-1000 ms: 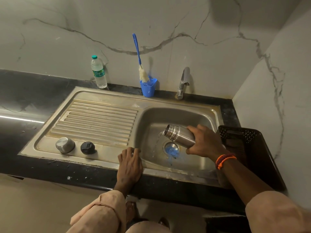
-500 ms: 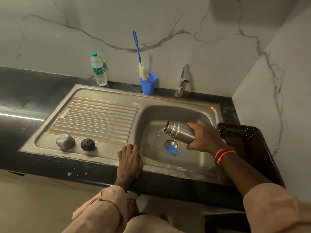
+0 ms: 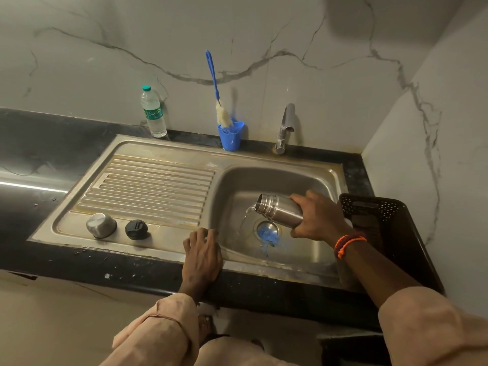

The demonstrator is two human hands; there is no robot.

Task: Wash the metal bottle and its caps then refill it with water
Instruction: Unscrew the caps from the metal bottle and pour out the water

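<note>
Beside basin: caps (image 3: 101, 225), brush (image 3: 214, 83).

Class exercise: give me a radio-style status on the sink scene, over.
Right hand grips metal bottle, tipped, water pouring into sink basin. Left hand rests flat on sink edge. Both caps on drainboard, untouched. Nothing obstructing.

bottle (image 3: 281, 211) base hidden (under fingers (image 3: 303, 200))

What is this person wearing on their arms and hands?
Both hands are bare, with no gloves or rings that I can make out. Loose pale peach sleeves are pushed back up the forearms. The right wrist carries a bracelet of orange and dark red cords; a thin thread circles the left sleeve cuff.
</note>
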